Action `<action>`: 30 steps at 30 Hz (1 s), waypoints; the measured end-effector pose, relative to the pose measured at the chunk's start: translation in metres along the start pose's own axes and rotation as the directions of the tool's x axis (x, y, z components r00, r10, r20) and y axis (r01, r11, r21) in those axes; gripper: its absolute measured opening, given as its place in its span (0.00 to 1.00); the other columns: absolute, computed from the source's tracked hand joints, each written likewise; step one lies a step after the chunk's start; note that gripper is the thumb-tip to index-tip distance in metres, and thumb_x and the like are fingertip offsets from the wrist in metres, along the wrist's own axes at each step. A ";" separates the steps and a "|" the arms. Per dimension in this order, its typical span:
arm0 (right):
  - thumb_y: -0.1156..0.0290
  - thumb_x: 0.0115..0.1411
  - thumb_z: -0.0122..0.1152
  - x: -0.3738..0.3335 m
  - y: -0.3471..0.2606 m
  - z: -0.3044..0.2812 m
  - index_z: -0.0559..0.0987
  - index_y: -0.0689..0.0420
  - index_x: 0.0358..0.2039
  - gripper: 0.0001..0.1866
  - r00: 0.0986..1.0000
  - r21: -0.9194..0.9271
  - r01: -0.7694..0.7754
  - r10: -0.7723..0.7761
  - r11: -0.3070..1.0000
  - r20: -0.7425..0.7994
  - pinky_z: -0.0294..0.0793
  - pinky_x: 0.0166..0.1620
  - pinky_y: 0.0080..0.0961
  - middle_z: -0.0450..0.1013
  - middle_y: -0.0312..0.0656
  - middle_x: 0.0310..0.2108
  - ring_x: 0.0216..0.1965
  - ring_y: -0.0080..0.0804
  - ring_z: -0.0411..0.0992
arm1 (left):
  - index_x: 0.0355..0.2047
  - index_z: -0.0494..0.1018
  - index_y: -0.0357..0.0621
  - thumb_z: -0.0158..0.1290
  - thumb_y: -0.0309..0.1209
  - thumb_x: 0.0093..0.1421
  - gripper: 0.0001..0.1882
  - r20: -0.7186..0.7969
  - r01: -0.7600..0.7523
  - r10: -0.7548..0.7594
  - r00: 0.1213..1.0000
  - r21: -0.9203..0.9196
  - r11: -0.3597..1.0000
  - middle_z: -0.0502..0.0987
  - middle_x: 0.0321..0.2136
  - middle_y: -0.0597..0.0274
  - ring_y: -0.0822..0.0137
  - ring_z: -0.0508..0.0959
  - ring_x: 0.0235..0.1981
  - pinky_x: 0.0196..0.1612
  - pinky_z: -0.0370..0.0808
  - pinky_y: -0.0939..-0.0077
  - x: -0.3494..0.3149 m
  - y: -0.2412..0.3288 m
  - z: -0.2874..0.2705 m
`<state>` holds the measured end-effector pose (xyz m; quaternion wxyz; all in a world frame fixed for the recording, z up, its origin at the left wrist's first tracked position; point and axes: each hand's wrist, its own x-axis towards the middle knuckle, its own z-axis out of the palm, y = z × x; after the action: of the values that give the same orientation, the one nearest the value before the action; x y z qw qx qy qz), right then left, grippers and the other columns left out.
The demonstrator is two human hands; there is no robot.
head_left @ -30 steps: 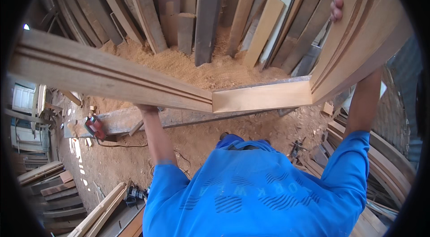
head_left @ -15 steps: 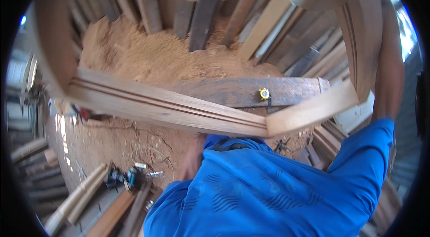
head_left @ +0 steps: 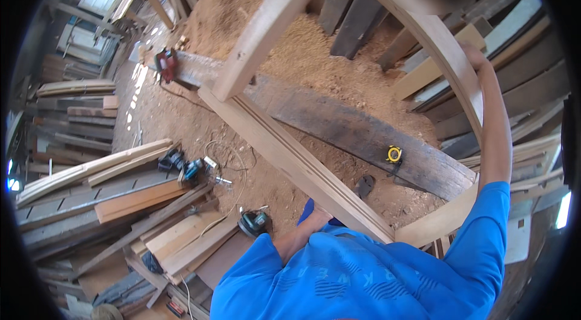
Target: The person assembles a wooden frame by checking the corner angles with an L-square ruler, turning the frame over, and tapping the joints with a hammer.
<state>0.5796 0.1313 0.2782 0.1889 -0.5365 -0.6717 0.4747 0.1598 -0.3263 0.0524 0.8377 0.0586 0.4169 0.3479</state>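
A pale wooden frame (head_left: 302, 169), with a grooved straight rail and curved members that meet in a peak at the top, is held up before me at a tilt. My right hand (head_left: 475, 57) is closed on the outer edge of its right curved member, the arm stretched far out; some fingers are hidden behind the wood. Low down, my left hand (head_left: 321, 216) is at the underside of the grooved rail, its fingers mostly hidden by the rail. Behind the frame, a yellow tape measure (head_left: 394, 154) rests on a long dark plank (head_left: 339, 120).
A red power tool (head_left: 166, 65) sits at the plank's far left end. Corded power tools (head_left: 187, 166) and a dark green one (head_left: 254, 222) are among stacked boards (head_left: 145, 199) at left. Sawdust (head_left: 290, 60) is heaped behind the plank; boards (head_left: 514, 78) lean at the right.
The frame has turned and shifted so its peak shows and its grooved rail slants down to the right. My left hand has moved right, up to the rail. My right hand has come into view.
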 end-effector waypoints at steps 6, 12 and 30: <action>0.70 0.64 0.58 0.076 0.176 0.032 0.80 0.66 0.52 0.19 0.986 0.139 -0.154 0.143 0.978 0.084 0.76 0.45 0.26 0.80 0.42 0.43 0.40 0.25 0.77 | 0.64 0.61 0.41 0.34 0.61 0.68 0.40 -0.029 0.016 -0.017 0.999 -0.034 0.999 0.73 0.55 0.49 0.49 0.75 0.55 0.61 0.71 0.54 0.022 -0.025 0.009; 0.69 0.65 0.55 0.115 0.209 0.102 0.80 0.67 0.50 0.18 0.961 0.187 -0.251 0.220 0.950 0.170 0.76 0.45 0.27 0.80 0.43 0.41 0.38 0.26 0.77 | 0.64 0.61 0.41 0.34 0.61 0.68 0.39 -0.152 0.000 -0.017 0.988 -0.114 0.993 0.73 0.54 0.49 0.50 0.75 0.54 0.61 0.71 0.54 0.023 -0.040 -0.023; 0.56 0.68 0.48 0.141 0.255 0.172 0.73 0.74 0.51 0.29 0.885 -0.323 -0.393 0.258 0.861 -0.389 0.69 0.54 0.45 0.76 0.65 0.45 0.52 0.56 0.74 | 0.64 0.61 0.41 0.33 0.61 0.69 0.38 -0.539 -0.263 0.120 0.834 -0.197 0.945 0.75 0.52 0.50 0.51 0.76 0.52 0.60 0.72 0.55 0.040 -0.001 -0.099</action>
<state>0.5366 0.1764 -0.0543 0.1037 -0.7423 -0.6095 0.2582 0.1034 -0.3212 -0.0383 0.6546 -0.1072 0.5696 0.4854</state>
